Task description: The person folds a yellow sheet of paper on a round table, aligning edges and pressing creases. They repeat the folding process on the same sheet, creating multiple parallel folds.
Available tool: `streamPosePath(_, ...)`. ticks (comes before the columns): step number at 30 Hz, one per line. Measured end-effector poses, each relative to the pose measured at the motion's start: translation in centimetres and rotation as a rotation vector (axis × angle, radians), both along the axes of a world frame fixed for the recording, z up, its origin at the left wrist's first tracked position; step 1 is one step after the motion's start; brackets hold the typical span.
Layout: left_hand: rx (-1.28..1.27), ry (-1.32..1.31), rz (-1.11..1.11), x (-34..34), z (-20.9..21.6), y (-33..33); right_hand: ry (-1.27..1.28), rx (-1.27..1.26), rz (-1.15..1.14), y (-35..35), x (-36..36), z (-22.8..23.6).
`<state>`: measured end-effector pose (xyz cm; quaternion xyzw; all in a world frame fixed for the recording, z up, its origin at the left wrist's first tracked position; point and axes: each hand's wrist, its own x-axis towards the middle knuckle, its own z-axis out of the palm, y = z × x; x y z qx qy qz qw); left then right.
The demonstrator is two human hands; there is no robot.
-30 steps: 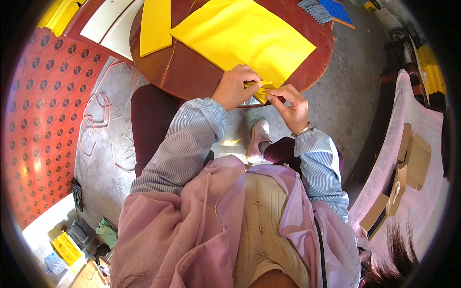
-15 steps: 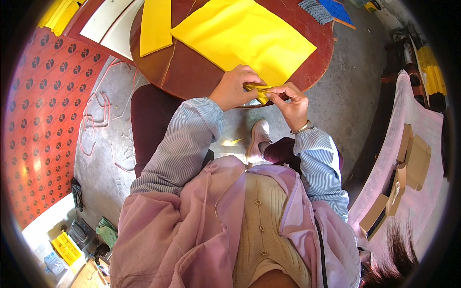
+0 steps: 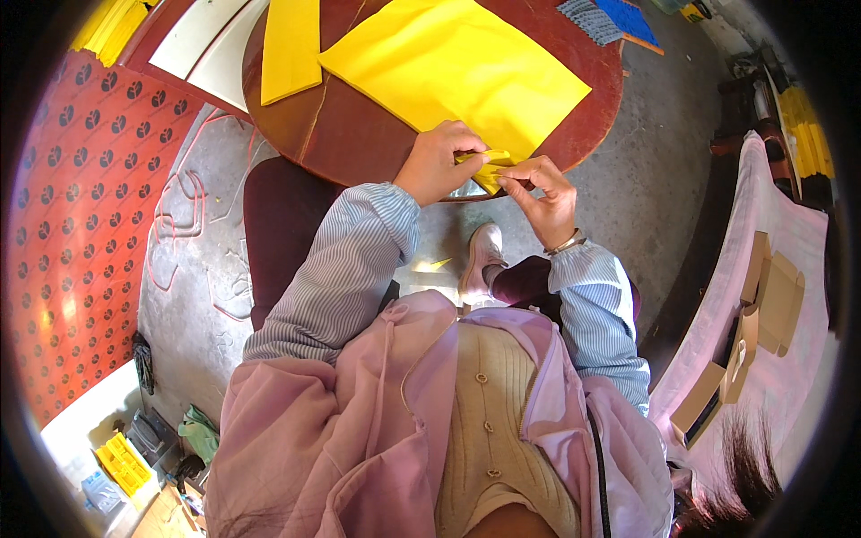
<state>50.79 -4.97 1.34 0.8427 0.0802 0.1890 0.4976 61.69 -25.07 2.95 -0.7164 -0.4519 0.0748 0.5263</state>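
A large yellow sheet [image 3: 457, 67], which looks like soft cloth, lies across the round red-brown table [image 3: 359, 134]. Its near corner reaches the table's front edge, where both hands hold it. My left hand [image 3: 439, 161] is closed, pinching a small folded yellow strip between thumb and fingers. Close beside it on the right, my right hand [image 3: 543, 193] pinches the yellow material at the same corner with thumb and forefinger. Whether the strip is part of the sheet I cannot tell. A folded yellow piece [image 3: 291, 54] rests on the table at the left.
Blue and grey cloths [image 3: 610, 22] lie at the table's far right edge. A red patterned panel [image 3: 90, 215] stands at left, with bent metal rods [image 3: 184, 211] on the floor beside it. At right, open cardboard boxes [image 3: 776, 296] sit on a pink cloth. My shoe [image 3: 484, 255] shows below the table.
The folded strip at the corner has opened into a loop-like shape between my fingers. My hands have shifted only slightly; the large sheet lies as before.
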Motion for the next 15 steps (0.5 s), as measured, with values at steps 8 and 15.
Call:
streamPosePath(8,0.030,-0.053,-0.043,-0.11,-0.22,0.32,0.168,-0.033,-0.004,0.05,0.27,-0.37)
streamPosePath(15,0.042,-0.072,-0.092,-0.27,0.30,0.42,0.172,-0.035,-0.012,0.31,0.20,-0.19)
